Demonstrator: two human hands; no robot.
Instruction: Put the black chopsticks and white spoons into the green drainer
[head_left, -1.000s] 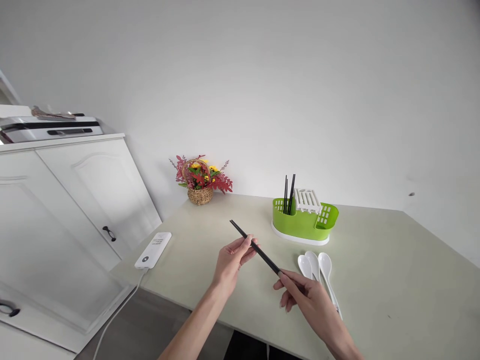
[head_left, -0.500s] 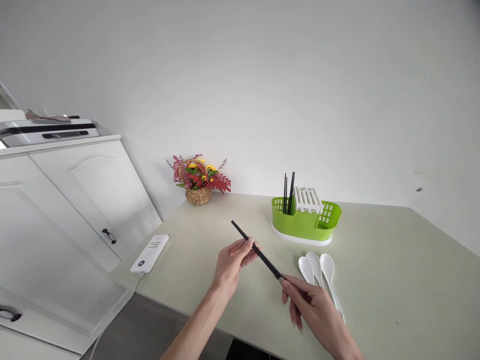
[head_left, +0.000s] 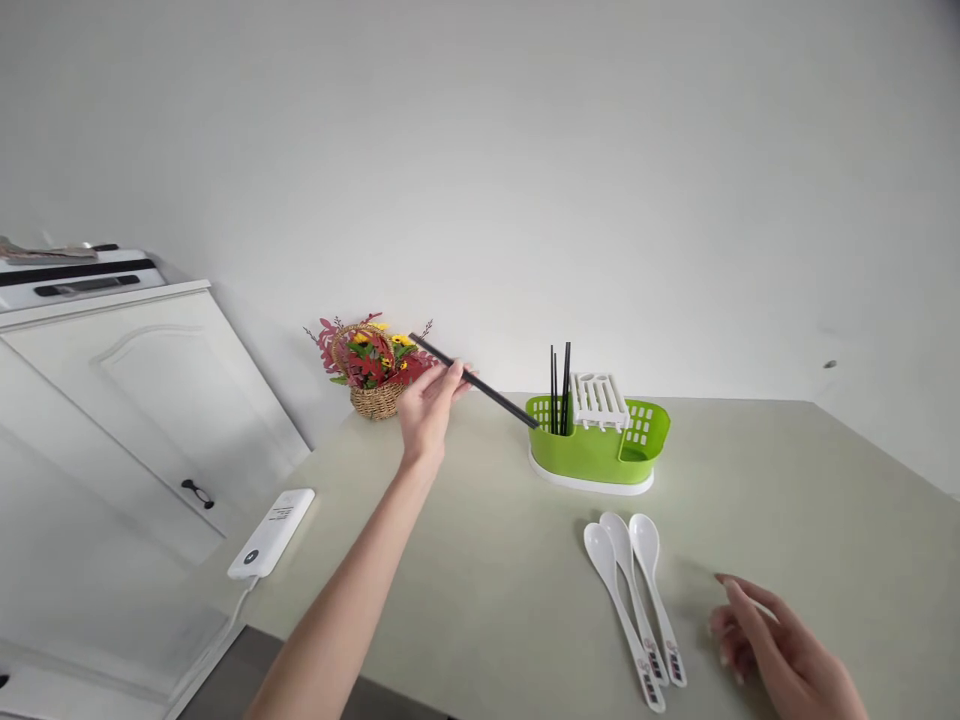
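Note:
My left hand [head_left: 433, 405] is raised over the table, pinching black chopsticks [head_left: 495, 396] near their middle. They slant down to the right, and their lower end reaches the left rim of a green cutlery holder [head_left: 581, 460]. Whether it is one stick or a pair pressed together, I cannot tell. Other black chopsticks [head_left: 565, 385] stand upright in the holder's left compartment. At the lower right my right hand [head_left: 780, 640] hovers with loosely curled fingers and nothing in them. Left of it, three white spoons [head_left: 622, 590] lie side by side, bowls toward the holder.
A white slatted rack [head_left: 598, 402] tops the holder's middle. Behind my left hand stands a wicker basket [head_left: 375, 402] of artificial flowers. A white power bank [head_left: 271, 535] with a cable lies at the table's left edge, near white cabinets [head_left: 150, 420].
My left hand has carried the chopsticks up and forward to the holder's left rim. My right hand has let go of them and moved right, past the spoons. The view has shifted slightly.

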